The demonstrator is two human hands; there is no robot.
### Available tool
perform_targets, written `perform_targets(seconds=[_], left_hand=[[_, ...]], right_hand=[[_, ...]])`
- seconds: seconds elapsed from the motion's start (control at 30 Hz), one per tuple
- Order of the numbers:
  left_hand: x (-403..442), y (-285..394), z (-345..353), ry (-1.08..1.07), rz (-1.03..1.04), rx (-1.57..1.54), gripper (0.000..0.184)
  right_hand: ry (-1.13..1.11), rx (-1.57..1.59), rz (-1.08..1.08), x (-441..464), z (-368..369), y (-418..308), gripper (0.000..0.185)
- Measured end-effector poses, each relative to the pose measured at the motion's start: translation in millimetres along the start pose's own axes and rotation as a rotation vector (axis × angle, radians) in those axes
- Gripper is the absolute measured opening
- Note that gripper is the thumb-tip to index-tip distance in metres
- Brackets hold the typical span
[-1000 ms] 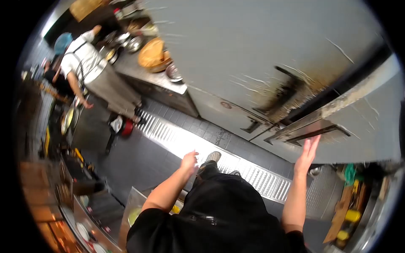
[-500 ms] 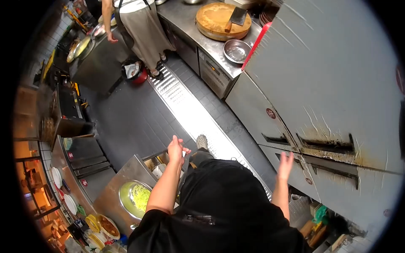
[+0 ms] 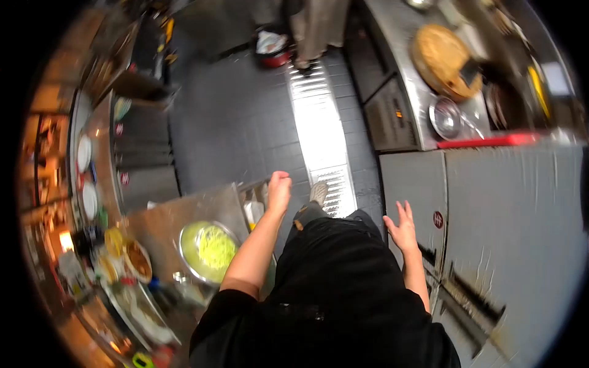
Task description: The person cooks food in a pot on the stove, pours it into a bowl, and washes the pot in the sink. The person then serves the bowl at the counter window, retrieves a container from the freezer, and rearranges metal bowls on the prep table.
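My left hand hangs in front of my body with its fingers curled closed. Whether anything is inside them is hidden. It is above the floor, beside the end of a steel counter. On that counter a metal bowl holds pale green shredded vegetable. My right hand has its fingers spread and holds nothing. It hovers near the grey refrigerator doors, apparently without touching them.
A drain grate crosses the dark tiled floor. Another person stands ahead near a red bin. To the right, a steel counter carries a round chopping board, a cleaver and a metal bowl.
My view has turned right, and I have moved along the floor. My left fingers have curled in further. My right hand remains spread beside the refrigerator.
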State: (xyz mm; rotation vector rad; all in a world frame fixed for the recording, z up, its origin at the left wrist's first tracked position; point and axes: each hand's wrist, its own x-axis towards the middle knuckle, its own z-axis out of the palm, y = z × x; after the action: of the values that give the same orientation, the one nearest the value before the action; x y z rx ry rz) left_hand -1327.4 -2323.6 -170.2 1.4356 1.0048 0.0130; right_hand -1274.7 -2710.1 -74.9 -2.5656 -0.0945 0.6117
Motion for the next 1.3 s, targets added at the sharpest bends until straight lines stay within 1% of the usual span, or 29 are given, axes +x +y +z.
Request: perform_targets(seconds=[0.03,0.07,0.17,0.23,0.33,0.43,0.47,0.5,0.53,0.57,0.6,0.63,0.67,0.7,0.73,0.77,0.83,0.87,0.93,0.97,1.0,1.03,1.07,1.13,1.17,1.2,1.23,1.27,1.3], left_hand=[[1.3,-6.2,-3.2,0.066,0.092,0.223,0.022],[-3.5,-8.3,-7.4,0.097,0.126,0.323,0.030],[9.7,-71.4,-13.8,0.163,0.210,0.302,0.032],[-11.0,-50.2,-7.8,0.091,-0.045,-0.116,0.024],[-30.9,-43.2,4.9,0.058,-0.082,-0.394,0.014],[-40.8,-27.1,18.5,0.029,-0.149,-0.234,0.012],[-35.5,-24.2,23.2,-0.031,-0.170,-0.123,0.009],[-24.8,-22.6,25.7,-0.084,-0.190,-0.007,0.007],[-7.7,-17.0,27.2,-0.131,-0.212,0.110,0.005],[20.4,-9.1,28.9,-0.146,-0.138,0.177,0.006],[49.1,6.1,30.5,-0.160,-0.074,0.242,0.015],[79.2,46.6,34.0,-0.075,-0.008,0.222,0.024],[137.9,66.6,24.7,-0.098,0.062,0.005,0.020],[171.5,122.4,25.4,0.027,0.160,0.017,0.025],[204.6,177.0,21.9,0.096,0.231,0.017,0.049],[187.5,247.8,40.1,0.389,0.114,-0.136,0.073],[225.5,288.2,52.7,0.673,0.191,-0.195,0.081],[229.3,288.2,63.8,0.545,0.241,-0.199,0.079],[229.1,274.9,103.7,0.252,0.346,-0.196,0.074],[226.7,257.9,123.4,0.099,0.348,-0.050,0.065],[228.0,226.2,138.3,-0.045,0.388,0.162,0.059],[244.9,170.4,145.7,-0.060,0.569,0.586,0.059],[207.7,157.3,157.7,-0.263,0.403,0.743,0.062],[159.1,108.9,163.1,-0.515,0.356,1.120,0.068],[146.7,81.4,158.6,-0.599,0.211,1.131,0.068],[139.6,48.8,147.2,-0.616,0.101,1.141,0.066],[117.5,46.1,138.8,-0.605,-0.040,1.118,0.065],[121.5,1.6,114.6,-0.496,-0.065,1.005,0.063],[127.7,-38.2,92.8,-0.389,-0.093,0.889,0.061]], right_hand=[[-0.007,-0.002,0.000,5.1,-0.3,-2.0,0.070],[-0.029,-0.034,-0.017,13.1,-0.2,-0.4,0.071],[-0.112,-0.101,-0.067,37.3,-10.1,0.3,0.071],[-0.138,-0.143,-0.106,61.0,-18.5,-0.2,0.072],[-0.161,-0.169,-0.199,98.7,-30.3,-3.2,0.072],[-0.157,-0.156,-0.280,137.4,-56.7,-13.9,0.072],[-0.155,-0.153,-0.316,149.8,-64.5,-16.2,0.071],[-0.155,-0.147,-0.355,163.4,-71.9,-16.3,0.071],[-0.164,-0.207,-0.392,176.6,-79.6,-15.1,0.073],[-0.144,-0.183,-0.400,188.6,-86.1,-13.4,0.072],[-0.133,-0.161,-0.405,195.2,-94.8,-15.2,0.072],[-0.130,-0.143,-0.407,198.9,-102.9,-16.5,0.072],[-0.123,-0.139,-0.410,201.8,-110.6,-17.7,0.071],[-0.127,-0.117,-0.406,202.9,-116.5,-15.7,0.072],[-0.131,-0.094,-0.398,203.4,-121.1,-13.3,0.072],[-0.129,-0.072,-0.388,205.2,-124.1,-11.1,0.073],[-0.164,-0.065,-0.363,205.1,-125.3,5.4,0.073],[-0.177,-0.061,-0.343,206.5,-119.8,19.2,0.073],[-0.192,-0.009,-0.286,210.5,-108.0,52.4,0.072],[-0.197,0.049,-0.235,207.3,-104.4,63.9,0.073],[-0.234,0.110,-0.176,207.5,-100.2,76.3,0.073],[-0.274,0.175,-0.116,205.5,-91.5,89.8,0.074],[-0.329,0.211,-0.025,202.3,-79.7,103.9,0.076],[-0.446,0.277,0.147,195.9,-57.1,134.1,0.080],[-0.556,0.442,0.266,191.2,-45.2,146.1,0.080],[-0.664,0.606,0.377,185.4,-32.2,155.2,0.080],[-0.771,0.772,0.482,183.9,-26.6,157.8,0.080],[-0.777,0.875,0.628,173.7,-64.0,118.9,0.076],[-0.799,0.860,0.665,178.8,-63.0,115.7,0.073]])
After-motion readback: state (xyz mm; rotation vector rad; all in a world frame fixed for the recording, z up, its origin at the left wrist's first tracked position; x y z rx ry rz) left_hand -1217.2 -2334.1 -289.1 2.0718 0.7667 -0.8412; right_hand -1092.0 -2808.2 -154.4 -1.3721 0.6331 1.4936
